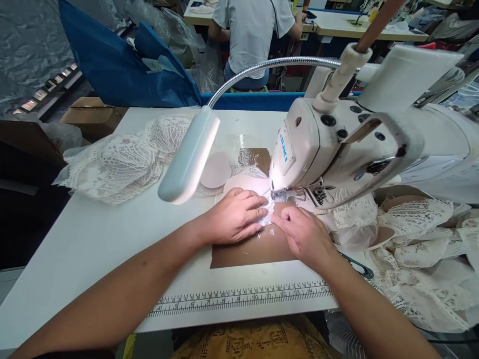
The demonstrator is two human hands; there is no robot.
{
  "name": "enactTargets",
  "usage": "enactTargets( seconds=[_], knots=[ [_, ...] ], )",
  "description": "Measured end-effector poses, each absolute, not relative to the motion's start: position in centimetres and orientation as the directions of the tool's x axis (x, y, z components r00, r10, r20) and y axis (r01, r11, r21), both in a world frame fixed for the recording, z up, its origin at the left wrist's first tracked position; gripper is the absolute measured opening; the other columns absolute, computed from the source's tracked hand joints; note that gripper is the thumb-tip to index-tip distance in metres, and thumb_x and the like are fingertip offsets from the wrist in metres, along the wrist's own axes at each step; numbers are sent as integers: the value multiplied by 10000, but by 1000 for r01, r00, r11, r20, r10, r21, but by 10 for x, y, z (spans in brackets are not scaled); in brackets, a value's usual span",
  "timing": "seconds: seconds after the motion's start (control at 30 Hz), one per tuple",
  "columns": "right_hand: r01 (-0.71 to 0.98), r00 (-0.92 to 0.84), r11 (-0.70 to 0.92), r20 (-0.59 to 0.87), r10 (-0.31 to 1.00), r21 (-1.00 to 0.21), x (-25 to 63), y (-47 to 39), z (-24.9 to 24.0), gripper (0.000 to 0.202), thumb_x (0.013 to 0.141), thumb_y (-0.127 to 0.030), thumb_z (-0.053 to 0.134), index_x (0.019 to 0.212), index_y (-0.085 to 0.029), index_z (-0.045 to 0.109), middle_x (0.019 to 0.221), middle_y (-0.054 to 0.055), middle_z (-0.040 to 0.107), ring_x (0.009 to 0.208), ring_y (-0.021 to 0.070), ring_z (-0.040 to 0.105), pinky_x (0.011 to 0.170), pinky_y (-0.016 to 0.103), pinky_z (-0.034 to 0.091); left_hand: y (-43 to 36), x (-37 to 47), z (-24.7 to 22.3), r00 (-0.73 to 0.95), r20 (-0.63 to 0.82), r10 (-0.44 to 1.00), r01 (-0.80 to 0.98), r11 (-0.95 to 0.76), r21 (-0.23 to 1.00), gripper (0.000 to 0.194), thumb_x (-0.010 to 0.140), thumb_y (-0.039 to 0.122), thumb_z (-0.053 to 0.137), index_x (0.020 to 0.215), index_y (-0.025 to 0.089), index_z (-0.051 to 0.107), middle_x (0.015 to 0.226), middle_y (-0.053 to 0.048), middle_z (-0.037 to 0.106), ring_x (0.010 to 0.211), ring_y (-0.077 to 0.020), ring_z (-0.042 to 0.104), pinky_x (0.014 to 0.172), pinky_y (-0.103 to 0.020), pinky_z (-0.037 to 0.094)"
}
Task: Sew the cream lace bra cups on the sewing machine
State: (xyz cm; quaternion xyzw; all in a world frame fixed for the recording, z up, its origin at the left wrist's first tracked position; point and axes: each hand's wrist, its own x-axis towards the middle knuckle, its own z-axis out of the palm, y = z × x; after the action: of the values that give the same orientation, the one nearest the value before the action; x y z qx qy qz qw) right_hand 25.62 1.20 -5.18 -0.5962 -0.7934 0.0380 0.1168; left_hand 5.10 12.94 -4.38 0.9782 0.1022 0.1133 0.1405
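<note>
Lace (268,218) under left hand (238,218), flat brown sheet (250,254)

Openwork, Gloss and Ribbed Metal

At the centre, the lace piece (268,205) is thin openwork cloth; the lace heap (123,164) at nine o'clock and the loose lace (419,279) at four look rough and matt. The sewing machine (305,134) at two o'clock is smooth, painted, softly glossy. Toward one o'clock, the lamp neck (277,62) is ribbed, shiny metal. The brown sheet (243,255) at six o'clock looks smooth. The surface (82,264) at eight is smooth too; at ten, blue sheeting (112,60) shows creases and faint sheen.
</note>
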Motion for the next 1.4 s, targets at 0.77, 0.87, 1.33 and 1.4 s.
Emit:
enactTargets(
  seconds=[0.77, 0.87, 1.33, 1.4],
  knots=[
    [869, -342, 367, 134, 930, -332, 257, 7, -51, 439, 790, 6, 435, 1081, -229, 664, 844, 26, 598, 745, 150, 465, 663, 274, 314, 127, 52, -40, 978, 149, 143, 92, -949, 302, 291, 972, 310, 415, 1119, 190, 635, 1029, -106, 609, 908, -218, 533, 804, -374, 365],
    [862, -287, 329, 164, 944, -385, 257, 7, -49, 459, 782, 6, 407, 1091, -214, 666, 886, 38, 623, 727, 146, 483, 639, 268, 330, 126, 53, -41, 978, 164, 127, 77, -957, 280, 292, 971, 298, 421, 1138, 187, 635, 1023, -109, 613, 891, -211, 529, 802, -372, 363],
    [874, -357, 418, 257, 898, -247, 253, 9, -54, 344, 801, -21, 402, 965, -155, 673, 797, 48, 600, 710, 168, 442, 628, 284, 316, 129, 56, -41, 962, 210, 173, 91, -932, 350, 330, 977, 253, 431, 1251, 147, 580, 1243, -127, 603, 1065, -239, 531, 897, -381, 440],
    [873, -368, 434, 284, 885, -222, 253, 9, -54, 343, 799, -21, 404, 965, -152, 674, 790, 48, 601, 711, 170, 440, 633, 287, 318, 129, 59, -43, 957, 180, 227, 163, -935, 314, 342, 985, 254, 415, 1265, 133, 570, 1299, -126, 579, 1084, -248, 533, 898, -389, 448]
  ],
)
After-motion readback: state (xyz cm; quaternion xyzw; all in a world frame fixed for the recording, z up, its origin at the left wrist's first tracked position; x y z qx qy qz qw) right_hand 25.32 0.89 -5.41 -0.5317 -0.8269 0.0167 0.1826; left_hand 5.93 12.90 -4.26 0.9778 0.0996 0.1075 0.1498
